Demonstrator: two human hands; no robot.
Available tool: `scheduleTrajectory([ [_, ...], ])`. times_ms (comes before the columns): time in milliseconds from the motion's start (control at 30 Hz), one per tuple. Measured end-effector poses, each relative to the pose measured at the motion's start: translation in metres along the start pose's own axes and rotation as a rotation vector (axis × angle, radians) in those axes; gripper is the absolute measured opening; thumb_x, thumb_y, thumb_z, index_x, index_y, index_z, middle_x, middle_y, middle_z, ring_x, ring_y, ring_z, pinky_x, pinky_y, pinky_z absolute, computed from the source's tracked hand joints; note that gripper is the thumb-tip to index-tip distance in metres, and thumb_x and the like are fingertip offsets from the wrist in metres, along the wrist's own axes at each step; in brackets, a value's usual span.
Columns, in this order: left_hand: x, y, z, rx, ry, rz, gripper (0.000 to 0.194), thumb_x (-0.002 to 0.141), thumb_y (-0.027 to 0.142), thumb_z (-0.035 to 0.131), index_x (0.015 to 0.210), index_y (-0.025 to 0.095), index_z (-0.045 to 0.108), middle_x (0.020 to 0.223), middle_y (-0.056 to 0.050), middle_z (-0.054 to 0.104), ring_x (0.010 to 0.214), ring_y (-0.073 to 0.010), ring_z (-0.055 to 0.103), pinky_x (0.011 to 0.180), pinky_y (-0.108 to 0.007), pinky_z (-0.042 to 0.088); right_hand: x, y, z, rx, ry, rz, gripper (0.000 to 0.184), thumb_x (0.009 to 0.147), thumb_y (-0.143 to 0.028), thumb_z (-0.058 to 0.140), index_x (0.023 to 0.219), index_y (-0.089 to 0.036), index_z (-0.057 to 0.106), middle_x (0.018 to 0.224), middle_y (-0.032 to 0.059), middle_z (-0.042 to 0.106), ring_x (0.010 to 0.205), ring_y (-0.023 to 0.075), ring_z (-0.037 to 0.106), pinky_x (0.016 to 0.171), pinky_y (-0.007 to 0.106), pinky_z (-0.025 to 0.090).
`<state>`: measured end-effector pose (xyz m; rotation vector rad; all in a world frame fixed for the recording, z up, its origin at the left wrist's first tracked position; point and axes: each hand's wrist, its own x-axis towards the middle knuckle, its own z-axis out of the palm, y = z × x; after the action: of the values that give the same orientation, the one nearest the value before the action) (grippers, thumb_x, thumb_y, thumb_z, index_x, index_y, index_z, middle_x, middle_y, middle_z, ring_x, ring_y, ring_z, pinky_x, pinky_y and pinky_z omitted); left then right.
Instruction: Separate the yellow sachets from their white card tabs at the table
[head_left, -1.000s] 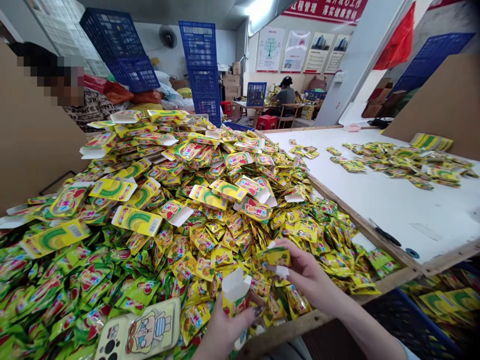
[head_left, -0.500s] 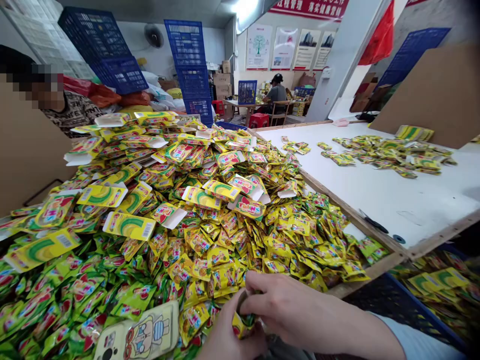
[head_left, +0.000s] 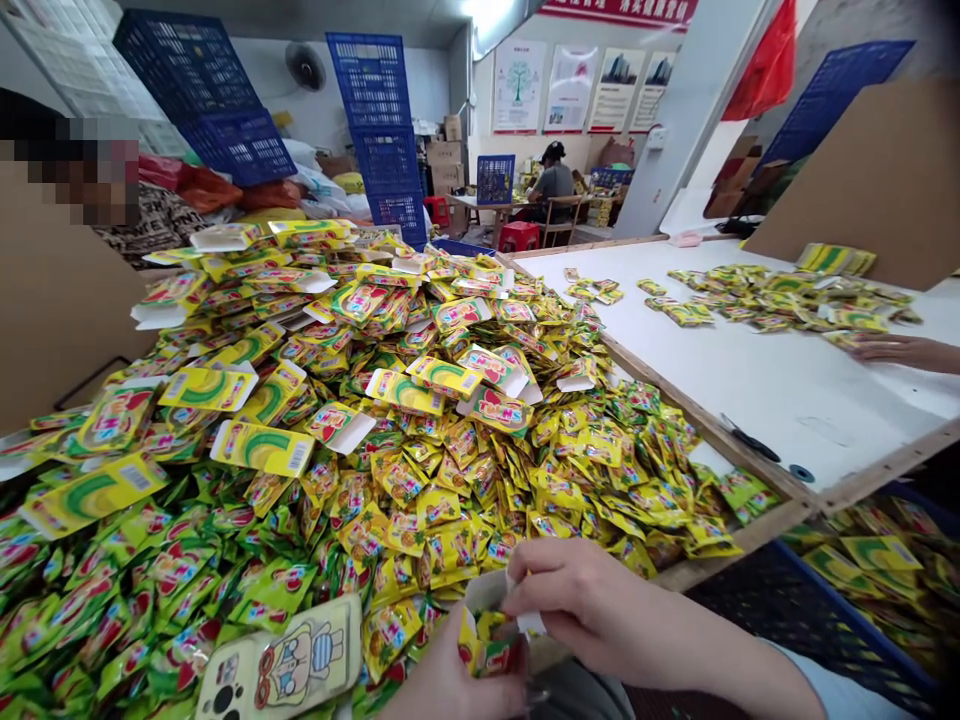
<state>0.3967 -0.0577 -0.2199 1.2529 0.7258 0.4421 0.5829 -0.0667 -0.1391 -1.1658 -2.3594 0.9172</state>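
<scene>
My left hand (head_left: 457, 690) grips a small open yellow carton (head_left: 486, 640) from below at the bottom edge of the view. My right hand (head_left: 577, 600) reaches over the carton's mouth, its fingers pinched on the white top flap. Yellow and green sachets show inside the carton. Just ahead lies a huge heap of yellow sachets (head_left: 480, 480) and green sachets (head_left: 150, 580), with flat folded cartons (head_left: 262, 448) scattered on top.
A phone in a cartoon case (head_left: 281, 665) lies on the heap at my left. Another person's hand (head_left: 896, 350) rests on the white table (head_left: 750, 370) at right, near more sachets and a pair of scissors (head_left: 750, 440). Blue crates (head_left: 382, 130) stand behind. A person sits far back.
My right hand, which held a sachet above the carton, came down over the carton's mouth and now pinches its flap. Another person's hand has appeared on the white table.
</scene>
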Motion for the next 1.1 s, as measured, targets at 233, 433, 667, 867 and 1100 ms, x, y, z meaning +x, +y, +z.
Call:
scheduleTrajectory([
  [233, 0.019, -0.048, 0.006, -0.142, -0.223, 0.073, 0.078, 0.055, 0.044, 0.077, 0.120, 0.020, 0.041, 0.107, -0.008, 0.059, 0.101, -0.0259, 0.057, 0.090, -0.040, 0.040, -0.011, 0.013, 0.010, 0.285, -0.282, -0.068, 0.031, 0.083, -0.005, 0.044, 0.103, -0.012, 0.066, 0.089, 0.0071, 0.068, 0.083, 0.0138, 0.062, 0.078, 0.020, 0.045],
  [433, 0.011, -0.047, 0.014, 0.024, -0.108, 0.078, 0.106, 0.058, 0.051, 0.073, 0.141, 0.023, 0.012, 0.127, -0.011, 0.052, 0.116, -0.0292, 0.051, 0.101, -0.044, 0.033, -0.034, 0.011, 0.000, 0.191, -0.097, 0.067, 0.022, 0.086, -0.018, 0.046, 0.088, -0.020, 0.068, 0.090, 0.0054, 0.065, 0.086, 0.0156, 0.060, 0.076, 0.023, 0.047],
  [667, -0.030, -0.011, -0.042, 0.929, 0.493, 0.035, 0.028, 0.084, 0.041, 0.046, 0.100, 0.021, 0.058, 0.109, -0.012, 0.061, 0.109, -0.0292, 0.052, 0.094, -0.049, 0.039, -0.089, 0.094, -0.115, -1.012, 0.920, 0.785, 0.035, 0.086, -0.036, 0.040, 0.106, -0.018, 0.061, 0.118, 0.0132, 0.059, 0.079, 0.0263, 0.061, 0.055, 0.035, 0.038],
  [867, -0.035, -0.041, -0.044, 1.121, 0.534, -0.071, 0.045, 0.074, 0.041, 0.062, 0.110, 0.016, 0.056, 0.110, -0.013, 0.062, 0.112, -0.0352, 0.048, 0.092, -0.052, 0.038, -0.013, 0.078, -0.034, -0.550, 0.629, 0.331, 0.024, 0.083, -0.027, 0.048, 0.101, -0.017, 0.060, 0.093, 0.0095, 0.067, 0.077, 0.0196, 0.060, 0.065, 0.030, 0.045],
  [1100, -0.038, -0.028, -0.040, 0.904, 0.612, -0.074, 0.032, 0.078, 0.030, 0.055, 0.109, 0.019, 0.057, 0.093, -0.009, 0.063, 0.095, -0.0289, 0.056, 0.087, -0.047, 0.042, 0.055, 0.047, 0.087, -0.325, 0.357, 0.208, 0.027, 0.070, -0.007, 0.055, 0.095, -0.016, 0.058, 0.103, 0.0118, 0.058, 0.095, 0.0276, 0.049, 0.081, 0.042, 0.043],
])
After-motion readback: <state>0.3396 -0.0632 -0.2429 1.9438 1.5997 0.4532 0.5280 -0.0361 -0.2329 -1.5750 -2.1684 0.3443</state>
